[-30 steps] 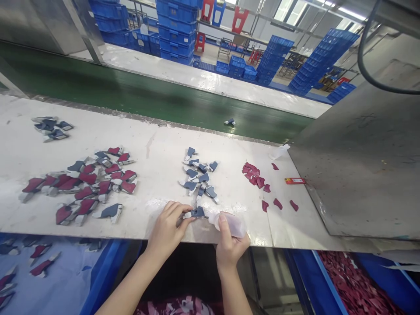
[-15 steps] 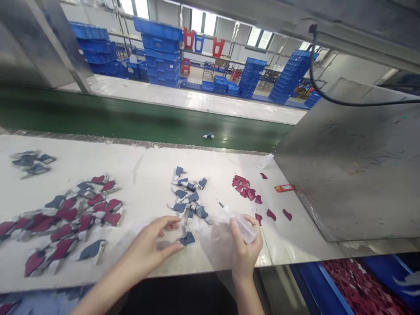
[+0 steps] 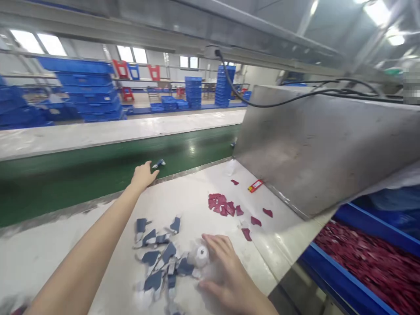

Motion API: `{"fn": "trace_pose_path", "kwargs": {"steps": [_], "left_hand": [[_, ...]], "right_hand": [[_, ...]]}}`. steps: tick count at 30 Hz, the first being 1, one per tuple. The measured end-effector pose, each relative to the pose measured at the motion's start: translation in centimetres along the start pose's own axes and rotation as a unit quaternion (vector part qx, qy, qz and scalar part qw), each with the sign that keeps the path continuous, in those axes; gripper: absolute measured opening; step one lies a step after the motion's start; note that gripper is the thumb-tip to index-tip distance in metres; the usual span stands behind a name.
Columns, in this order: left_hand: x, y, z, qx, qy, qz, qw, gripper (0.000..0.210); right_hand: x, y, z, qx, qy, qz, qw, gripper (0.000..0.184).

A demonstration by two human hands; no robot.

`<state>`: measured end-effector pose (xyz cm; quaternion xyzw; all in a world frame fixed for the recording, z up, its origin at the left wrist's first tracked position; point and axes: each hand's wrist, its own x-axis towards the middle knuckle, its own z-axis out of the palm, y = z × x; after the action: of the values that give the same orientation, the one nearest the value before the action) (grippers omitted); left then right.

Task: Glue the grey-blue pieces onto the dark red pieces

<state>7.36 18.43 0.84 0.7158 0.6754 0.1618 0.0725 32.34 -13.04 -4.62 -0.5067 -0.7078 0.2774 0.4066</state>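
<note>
My left hand (image 3: 143, 176) reaches over the green conveyor belt, thumb and forefinger apart, with nothing between them. Just beyond its fingertips lies a small blue-and-white moulded piece (image 3: 159, 163) on the belt. On the white table, the fingers and thumb of my right hand (image 3: 226, 267) curve around a translucent squeeze bottle, its white cap (image 3: 202, 256) facing up toward me. Motion blurs the bottle's body, and the hand partly hides it. Immediately left of the bottle is a loose cluster of blue-and-white pieces (image 3: 169, 253).
Dark red flat pieces (image 3: 219, 204) lie beyond my right hand, near a red-and-yellow packet (image 3: 255, 186). A metal panel (image 3: 315, 144) with a hanging black cable (image 3: 272, 105) borders the right side. A blue crate (image 3: 331, 275) of red pieces sits lower right.
My view has turned right. My left hand has moved from a blue piece on the table out over the belt. The bottle has gone from slanting to roughly upright in my right hand.
</note>
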Motion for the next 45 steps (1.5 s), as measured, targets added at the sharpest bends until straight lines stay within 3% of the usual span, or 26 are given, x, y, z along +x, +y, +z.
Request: {"fn": "trace_pose_path", "kwargs": {"steps": [2, 5, 8, 10, 13, 16, 20, 24, 26, 28, 31, 33, 35, 38, 42, 45], "left_hand": [[2.0, -0.1, 1.1, 0.011, -0.005, 0.012, 1.0, 0.06], [3.5, -0.5, 1.6, 0.019, -0.004, 0.035, 0.999, 0.048], [3.4, -0.4, 1.1, 0.016, -0.003, 0.056, 0.998, 0.042], [2.2, 0.0, 0.5, 0.006, -0.014, 0.073, 0.997, 0.042], [-1.6, 0.7, -0.6, -0.016, -0.033, 0.107, 0.994, 0.044], [-6.8, 1.2, -1.9, -0.025, -0.051, 0.13, 0.99, 0.044], [-13.8, 1.2, -4.0, -0.053, -0.065, 0.133, 0.988, 0.048], [-21.0, 1.4, -6.2, -0.061, 0.032, 0.108, 0.992, 0.047], [-25.3, 1.8, -6.5, -0.073, 0.07, 0.104, 0.989, 0.043], [-29.9, 2.1, -5.7, -0.095, 0.074, 0.097, 0.988, 0.038], [-35.7, 2.2, -2.8, -0.109, 0.07, 0.079, 0.988, 0.035], [-38.2, 2.2, -0.6, -0.112, 0.072, 0.075, 0.988, 0.039], [-39.5, 2.3, 1.0, -0.122, 0.071, 0.073, 0.987, 0.035], [-40.1, 3.3, 1.9, -0.163, 0.077, 0.061, 0.982, 0.02], [-40.6, 5.5, 1.1, -0.26, 0.064, -0.005, 0.963, 0.02], [-41.4, 7.2, 0.3, -0.341, 0.065, -0.054, 0.936, 0.022]], "right_hand": [[-0.2, 0.5, -1.4, -0.063, -0.003, -0.027, 0.998, 0.074], [-0.3, 2.0, -3.4, -0.15, 0.093, 0.0, 0.984, 0.048], [-0.3, 3.9, -5.3, -0.214, 0.201, 0.089, 0.952, 0.035], [-0.4, 4.8, -6.3, -0.241, 0.211, 0.156, 0.934, 0.029], [-0.4, 5.6, -7.0, -0.24, 0.162, 0.209, 0.934, 0.015], [-0.2, 5.8, -6.2, -0.271, 0.136, 0.185, 0.935, 0.002], [0.0, 5.0, -4.0, -0.317, 0.133, 0.133, 0.93, 0.024], [0.0, 3.8, -3.5, -0.323, 0.12, 0.07, 0.936, 0.035], [0.2, 3.7, -4.1, -0.306, 0.121, 0.063, 0.942, 0.036], [0.4, 3.9, -5.1, -0.286, 0.124, 0.059, 0.948, 0.034], [0.1, 3.7, -6.1, -0.252, 0.123, 0.051, 0.959, 0.028], [-0.9, 2.6, -5.9, -0.194, 0.12, 0.057, 0.972, 0.022], [-2.3, 0.6, -5.0, -0.05, 0.122, 0.093, 0.987, 0.016], [-4.5, -3.1, -2.8, 0.192, 0.086, 0.158, 0.965, 0.023], [-5.9, -7.0, -0.1, 0.257, 0.042, 0.157, 0.953, 0.025], [-5.9, -8.6, 0.8, 0.278, 0.074, 0.176, 0.941, 0.025]]}}
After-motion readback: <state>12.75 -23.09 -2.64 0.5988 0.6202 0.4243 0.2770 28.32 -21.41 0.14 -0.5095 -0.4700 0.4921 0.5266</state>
